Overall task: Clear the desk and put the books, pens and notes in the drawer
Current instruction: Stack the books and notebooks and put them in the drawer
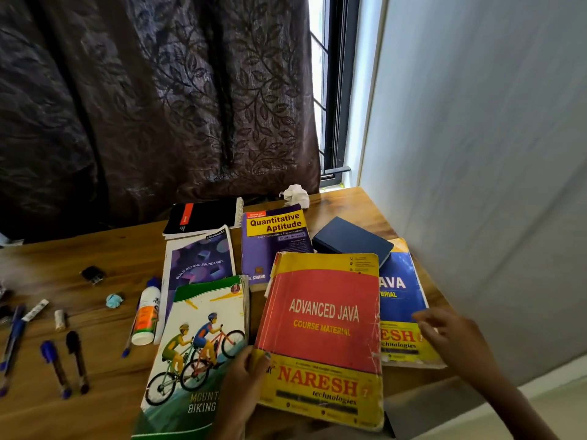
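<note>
The left hand (244, 381) holds the left edge of the red and yellow book (324, 338), with the thumb curled on top of its cover. This book says "ADVANCED JAVA", "COURSE MATERIAL" and "NARESH technologies". The right hand (444, 335) is just right of the red and yellow book. Its fingers are loose and spread over the blue and yellow book (401, 303), and it grips nothing. It looks blurry. That book shows "AVA" and part of "technologies".

A small dark blue book (352, 242) lies behind the red and yellow book, partly on the blue and yellow one. A purple book (273, 242) behind the red and yellow book says "Quantitative Aptitude" and "S. CHAND". Just left of the red and yellow book lies a notebook with bike riders (197, 344) that says "MOUNTAIN BIKING", though the words are cut off. Behind it is a purple notebook (198, 262) that says "classmate" and "BUILD BEYOND BOUNDARIES". A black spiral notebook (203, 215) lies farther back.

Left of the bike notebook lies a white glue bottle (146, 315). Farther left, pens (55, 366) lie on the wooden tabletop (95, 249). A crumpled white paper ball (295, 195) sits behind the purple book.
</note>
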The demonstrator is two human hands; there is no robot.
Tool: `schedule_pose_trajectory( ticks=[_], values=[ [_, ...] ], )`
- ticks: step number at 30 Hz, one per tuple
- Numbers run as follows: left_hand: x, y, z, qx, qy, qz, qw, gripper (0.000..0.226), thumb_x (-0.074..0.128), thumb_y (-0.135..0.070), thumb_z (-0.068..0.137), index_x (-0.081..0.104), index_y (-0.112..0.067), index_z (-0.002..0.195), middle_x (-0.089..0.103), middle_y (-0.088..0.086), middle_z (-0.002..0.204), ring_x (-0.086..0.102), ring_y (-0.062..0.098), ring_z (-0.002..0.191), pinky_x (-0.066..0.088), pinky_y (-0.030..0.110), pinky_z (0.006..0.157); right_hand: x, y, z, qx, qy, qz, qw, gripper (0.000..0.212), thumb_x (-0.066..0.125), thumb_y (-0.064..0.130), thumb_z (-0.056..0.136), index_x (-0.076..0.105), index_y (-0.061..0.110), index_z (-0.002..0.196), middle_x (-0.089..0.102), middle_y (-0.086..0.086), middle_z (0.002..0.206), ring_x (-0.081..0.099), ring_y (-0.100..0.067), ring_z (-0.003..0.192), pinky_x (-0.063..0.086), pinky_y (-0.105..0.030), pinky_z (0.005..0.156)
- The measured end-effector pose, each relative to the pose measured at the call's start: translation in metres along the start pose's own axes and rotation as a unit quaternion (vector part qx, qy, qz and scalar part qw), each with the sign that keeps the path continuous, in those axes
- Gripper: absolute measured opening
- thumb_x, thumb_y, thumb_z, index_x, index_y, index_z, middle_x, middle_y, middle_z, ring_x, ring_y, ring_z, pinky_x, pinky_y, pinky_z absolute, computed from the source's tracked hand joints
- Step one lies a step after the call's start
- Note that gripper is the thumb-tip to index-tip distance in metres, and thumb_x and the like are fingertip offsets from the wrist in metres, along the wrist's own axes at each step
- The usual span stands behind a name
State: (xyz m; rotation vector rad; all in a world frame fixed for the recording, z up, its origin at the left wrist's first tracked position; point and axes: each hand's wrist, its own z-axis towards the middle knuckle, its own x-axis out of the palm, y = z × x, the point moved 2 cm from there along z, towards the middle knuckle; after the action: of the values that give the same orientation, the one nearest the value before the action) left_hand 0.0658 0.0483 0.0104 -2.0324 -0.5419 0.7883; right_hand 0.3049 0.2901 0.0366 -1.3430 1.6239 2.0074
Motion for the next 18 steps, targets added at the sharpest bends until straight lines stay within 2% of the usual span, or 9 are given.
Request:
schedule_pose_trajectory(
  ticks=[2, 5, 7, 9, 10, 12, 14, 16, 18],
  values=[
    [0.0, -0.002, 0.0, 0.02, -0.013, 0.007, 1.0, 0.034, 0.052, -0.03, 0.095, 0.047, -0.021, 0.127, 0.066, -0.002, 0.087, 0.068, 0.015, 0.073, 0.053, 0.028, 0.065, -0.004, 0.015, 0.011, -0.013, -0.022, 0.026, 0.999, 0.014, 0.061, 0.008, 0.087, 0.069, 0.01, 0.098, 0.066, -0.006, 0.096, 0.062, -0.017, 0.088, 0.043, -0.015, 0.057],
    [0.003, -0.005, 0.001, 0.031, -0.012, 0.024, 0.999, 0.053, 0.052, -0.03, 0.094, 0.034, -0.017, 0.143, 0.06, -0.01, 0.092, 0.065, 0.009, 0.078, 0.052, 0.025, 0.066, -0.001, 0.042, 0.043, -0.056, -0.058, 0.035, 0.996, 0.015, 0.06, 0.006, 0.087, 0.068, 0.007, 0.099, 0.067, -0.009, 0.098, 0.059, -0.021, 0.09, 0.044, -0.028, 0.069],
    [0.006, -0.004, 0.001, 0.029, -0.012, 0.05, 0.998, 0.057, 0.052, -0.033, 0.094, 0.03, -0.018, 0.145, 0.061, -0.001, 0.109, 0.064, 0.013, 0.089, 0.054, 0.032, 0.078, 0.003, 0.058, 0.073, -0.071, -0.067, 0.019, 0.995, 0.021, 0.06, 0.012, 0.087, 0.065, 0.007, 0.107, 0.064, -0.011, 0.108, 0.057, -0.023, 0.098, 0.043, -0.032, 0.08],
    [0.01, -0.005, -0.002, 0.069, -0.019, 0.093, 0.993, 0.058, 0.049, -0.044, 0.093, 0.027, -0.026, 0.144, 0.051, 0.005, 0.132, 0.057, 0.016, 0.108, 0.05, 0.039, 0.094, 0.01, 0.07, 0.106, -0.063, -0.049, -0.031, 0.996, 0.038, 0.061, 0.028, 0.087, 0.057, 0.011, 0.12, 0.057, -0.011, 0.123, 0.049, -0.026, 0.114, 0.04, -0.037, 0.092],
    [0.014, -0.005, -0.002, 0.098, -0.025, 0.132, 0.986, 0.062, 0.046, -0.054, 0.09, 0.025, -0.03, 0.143, 0.043, 0.003, 0.142, 0.05, 0.019, 0.12, 0.044, 0.042, 0.101, 0.015, 0.076, 0.12, -0.051, -0.027, -0.067, 0.996, 0.049, 0.061, 0.038, 0.085, 0.051, 0.014, 0.126, 0.052, -0.011, 0.131, 0.044, -0.028, 0.122, 0.038, -0.04, 0.096],
    [0.024, -0.008, -0.005, 0.138, -0.042, 0.236, 0.961, 0.084, 0.029, -0.067, 0.077, 0.016, -0.025, 0.148, 0.021, -0.007, 0.153, 0.024, 0.024, 0.14, 0.018, 0.044, 0.117, 0.026, 0.089, 0.145, -0.025, 0.03, -0.139, 0.99, 0.075, 0.062, 0.055, 0.078, 0.037, 0.016, 0.138, 0.039, -0.011, 0.143, 0.033, -0.031, 0.132, 0.033, -0.046, 0.104],
    [0.033, -0.01, -0.005, 0.172, -0.069, 0.322, 0.928, 0.097, 0.013, -0.069, 0.07, -0.003, -0.02, 0.151, 0.003, -0.007, 0.156, 0.007, 0.021, 0.145, -0.005, 0.039, 0.113, 0.039, 0.099, 0.163, 0.005, 0.09, -0.175, 0.981, 0.1, 0.064, 0.067, 0.068, 0.023, 0.018, 0.145, 0.029, -0.012, 0.149, 0.025, -0.035, 0.137, 0.029, -0.049, 0.108],
    [0.04, -0.01, -0.004, 0.199, -0.075, 0.398, 0.893, 0.1, 0.02, -0.067, 0.069, 0.0, -0.014, 0.151, 0.005, 0.001, 0.156, 0.014, 0.026, 0.143, 0.0, 0.047, 0.107, 0.051, 0.103, 0.178, 0.023, 0.138, -0.187, 0.972, 0.116, 0.067, 0.072, 0.06, 0.013, 0.018, 0.147, 0.023, -0.014, 0.151, 0.021, -0.038, 0.138, 0.026, -0.053, 0.11],
    [0.046, 0.004, 0.004, 0.209, -0.068, 0.44, 0.871, 0.092, 0.037, -0.063, 0.069, 0.025, -0.017, 0.148, 0.034, 0.006, 0.15, 0.038, 0.033, 0.133, 0.025, 0.05, 0.098, 0.059, 0.105, 0.189, 0.025, 0.168, -0.198, 0.965, 0.123, 0.068, 0.075, 0.054, 0.009, 0.021, 0.147, 0.021, -0.015, 0.151, 0.019, -0.04, 0.138, 0.023, -0.054, 0.11]
  ],
)
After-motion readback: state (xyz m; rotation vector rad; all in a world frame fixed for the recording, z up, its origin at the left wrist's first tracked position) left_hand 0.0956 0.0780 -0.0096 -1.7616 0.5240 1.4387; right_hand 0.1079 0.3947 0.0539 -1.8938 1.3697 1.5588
